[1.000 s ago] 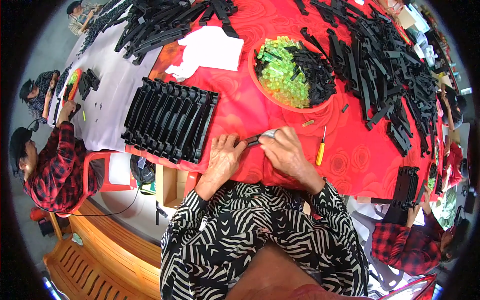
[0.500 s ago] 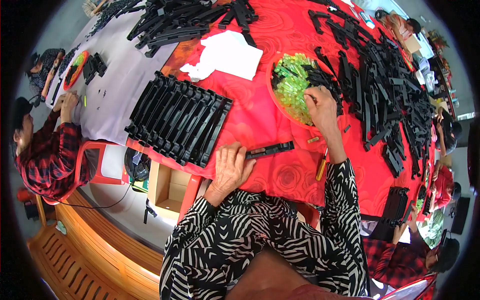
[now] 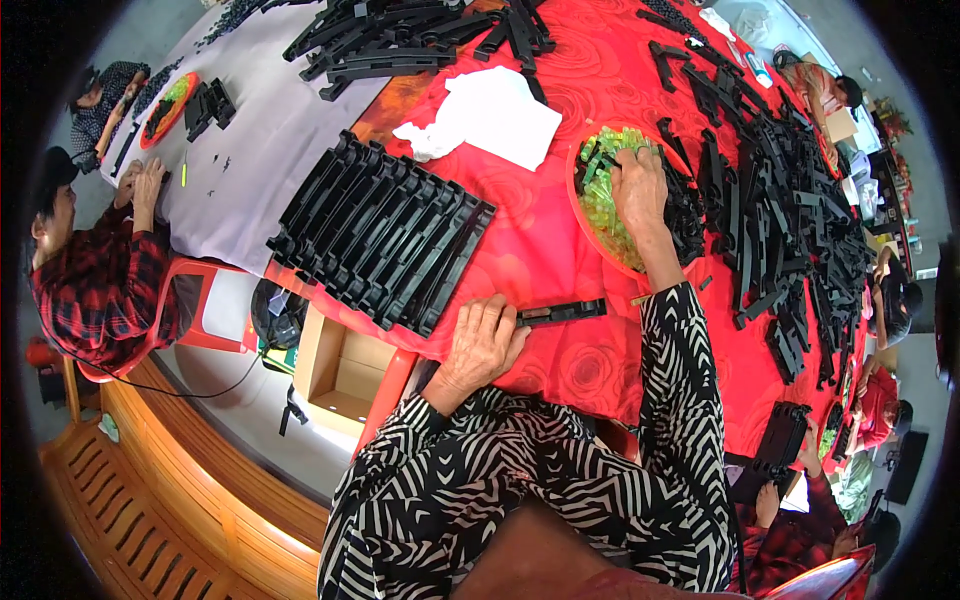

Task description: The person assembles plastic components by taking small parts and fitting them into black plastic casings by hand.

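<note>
My left hand [image 3: 483, 345] rests on the red cloth near the table edge, its fingers closed round the left end of a black plastic strip [image 3: 568, 312]. The strip lies flat, pointing right; its held end is covered. Farther off, my right hand [image 3: 640, 195] reaches into an orange-red round basin [image 3: 573, 190]. Yellow-green translucent pieces [image 3: 602, 210] fill its left side, small black parts [image 3: 684, 215] its right. The right fingers bend down among the pieces, and their tips are hidden. Left of my left hand lies a row of several black plastic strips [image 3: 380, 235], side by side.
A white sheet [image 3: 505, 115] lies behind the row. Heaps of black strips cover the table's right side [image 3: 790, 220] and far left [image 3: 400, 40]. An open cardboard box [image 3: 345, 375] is below the edge. Other people work at left [image 3: 105, 290] and right [image 3: 810, 520].
My right hand has moved deeper into the basin, fingers now over its far part. The view has shifted slightly. My left hand stays at the strip. A yellow-handled tool is now hidden by my right sleeve.
</note>
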Demonstrator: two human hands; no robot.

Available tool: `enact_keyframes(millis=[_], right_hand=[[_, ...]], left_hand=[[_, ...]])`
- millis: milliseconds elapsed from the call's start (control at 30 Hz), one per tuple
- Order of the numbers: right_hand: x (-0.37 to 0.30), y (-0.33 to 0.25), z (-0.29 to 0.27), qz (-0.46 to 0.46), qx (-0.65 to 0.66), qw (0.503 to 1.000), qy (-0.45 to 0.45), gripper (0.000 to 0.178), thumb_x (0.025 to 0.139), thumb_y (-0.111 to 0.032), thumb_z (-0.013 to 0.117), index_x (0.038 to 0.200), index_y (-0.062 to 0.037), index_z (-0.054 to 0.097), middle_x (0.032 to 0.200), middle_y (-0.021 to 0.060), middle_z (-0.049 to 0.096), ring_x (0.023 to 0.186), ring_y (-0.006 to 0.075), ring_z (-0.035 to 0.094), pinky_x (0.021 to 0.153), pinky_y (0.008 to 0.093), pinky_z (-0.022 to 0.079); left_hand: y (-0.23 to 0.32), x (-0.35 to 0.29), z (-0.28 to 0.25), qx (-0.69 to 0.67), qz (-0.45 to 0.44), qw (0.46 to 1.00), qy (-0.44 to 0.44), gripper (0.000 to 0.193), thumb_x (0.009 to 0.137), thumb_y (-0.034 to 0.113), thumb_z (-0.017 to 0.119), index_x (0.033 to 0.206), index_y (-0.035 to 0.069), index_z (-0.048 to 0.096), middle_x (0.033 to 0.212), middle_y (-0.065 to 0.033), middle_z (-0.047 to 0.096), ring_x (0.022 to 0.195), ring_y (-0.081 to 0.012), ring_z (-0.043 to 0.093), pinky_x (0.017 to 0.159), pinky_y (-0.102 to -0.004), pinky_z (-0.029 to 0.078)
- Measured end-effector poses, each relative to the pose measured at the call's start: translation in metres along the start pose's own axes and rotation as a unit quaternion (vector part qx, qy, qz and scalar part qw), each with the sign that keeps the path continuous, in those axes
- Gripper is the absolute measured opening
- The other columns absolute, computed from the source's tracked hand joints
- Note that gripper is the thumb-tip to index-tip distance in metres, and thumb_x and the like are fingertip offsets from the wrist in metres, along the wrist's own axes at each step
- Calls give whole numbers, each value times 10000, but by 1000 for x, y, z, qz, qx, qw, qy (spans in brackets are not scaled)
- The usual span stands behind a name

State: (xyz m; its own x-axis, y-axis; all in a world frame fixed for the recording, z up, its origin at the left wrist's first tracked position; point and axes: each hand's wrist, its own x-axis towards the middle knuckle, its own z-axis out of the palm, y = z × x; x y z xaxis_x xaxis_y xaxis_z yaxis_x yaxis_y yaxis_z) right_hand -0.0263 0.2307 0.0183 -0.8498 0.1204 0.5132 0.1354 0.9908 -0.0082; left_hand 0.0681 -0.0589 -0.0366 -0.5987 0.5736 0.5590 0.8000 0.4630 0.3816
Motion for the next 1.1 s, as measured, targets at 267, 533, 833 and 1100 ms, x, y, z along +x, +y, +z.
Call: enact_keyframes(millis=[267, 533, 833, 1100], right_hand=[[9, 11, -15, -4, 20, 1000, -8, 202, 760, -103, 668, 954, -81, 622, 915, 176, 522, 949, 383, 521, 833, 473, 443], [-3, 8, -15, -22, 94, 988, 117, 78, 823, -132, 607, 873, -78, 634, 839, 136, 554, 870, 335, 557, 731, 442, 444], [-126, -69, -104, -62, 423, 892, -149, 120, 841, -83, 624, 931, -4, 630, 784, 130, 554, 701, 275, 565, 624, 370, 456], [-185, -82, -105, 43, 509, 842, -174, 97, 795, -51, 684, 875, -20, 637, 718, 88, 573, 663, 219, 558, 586, 318, 449]], left_hand=[[3, 11, -6, -18, 23, 1000, 10, 353, 750, 167, 724, 1000, -25, 565, 1049, -160, 525, 917, -322, 534, 797, -413, 438], [2, 6, -5, -7, 21, 1000, 7, 358, 781, 178, 691, 1019, -51, 553, 1049, -198, 528, 937, -338, 527, 807, -428, 440], [25, 13, -20, -129, 5, 990, 61, 324, 748, 125, 724, 1005, -9, 580, 943, -137, 580, 843, -294, 569, 732, -380, 448], [41, 4, -25, -375, -177, 902, -118, 154, 810, 46, 679, 947, 2, 626, 849, -109, 633, 799, -230, 631, 715, -305, 501]])
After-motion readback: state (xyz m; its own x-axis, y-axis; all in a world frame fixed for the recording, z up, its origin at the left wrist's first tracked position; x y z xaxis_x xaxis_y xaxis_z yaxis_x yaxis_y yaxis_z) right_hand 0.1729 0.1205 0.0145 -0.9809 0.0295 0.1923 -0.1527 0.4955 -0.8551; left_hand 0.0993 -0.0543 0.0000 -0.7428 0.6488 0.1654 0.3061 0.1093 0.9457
